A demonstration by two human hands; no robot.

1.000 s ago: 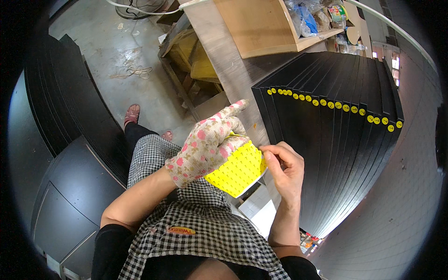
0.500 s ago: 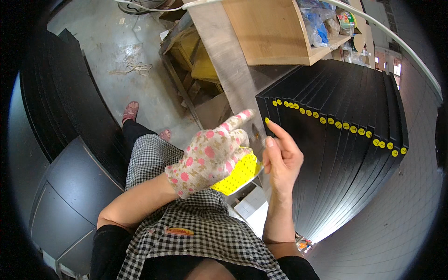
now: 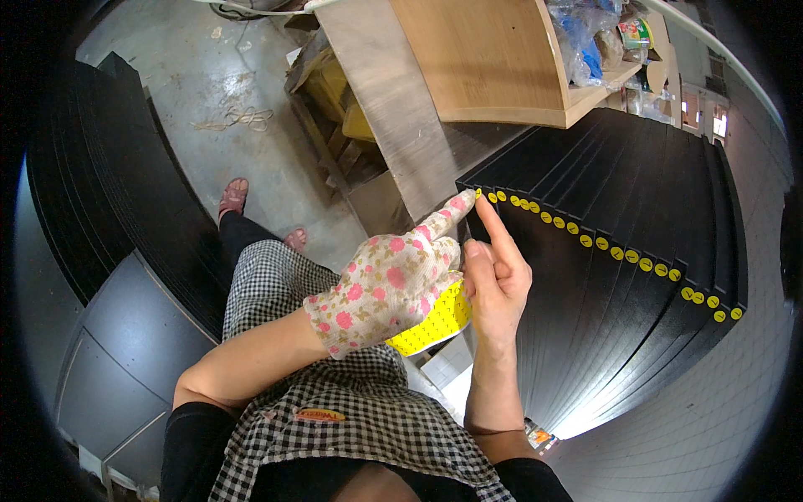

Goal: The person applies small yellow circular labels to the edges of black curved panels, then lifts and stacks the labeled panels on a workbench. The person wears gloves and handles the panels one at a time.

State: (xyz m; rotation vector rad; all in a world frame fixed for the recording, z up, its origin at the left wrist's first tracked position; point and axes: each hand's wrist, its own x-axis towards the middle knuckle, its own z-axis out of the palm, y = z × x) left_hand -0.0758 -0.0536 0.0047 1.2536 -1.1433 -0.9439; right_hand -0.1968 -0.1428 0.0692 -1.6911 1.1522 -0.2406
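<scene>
A: Left hand [image 3: 389,293], floral glove, closed on yellow sticker sheet [image 3: 431,322]; forefinger out at near corner of black panel stack [image 3: 619,309].

B: Right hand [image 3: 498,280] bare, forefinger pressing there. Sheet likely light, floppy; pinch by edge.

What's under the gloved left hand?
A yellow sticker sheet pokes out beneath the floral-gloved left hand, beside the bare right hand. Most of the sheet is covered by the glove, so how it is gripped cannot be seen.
</scene>
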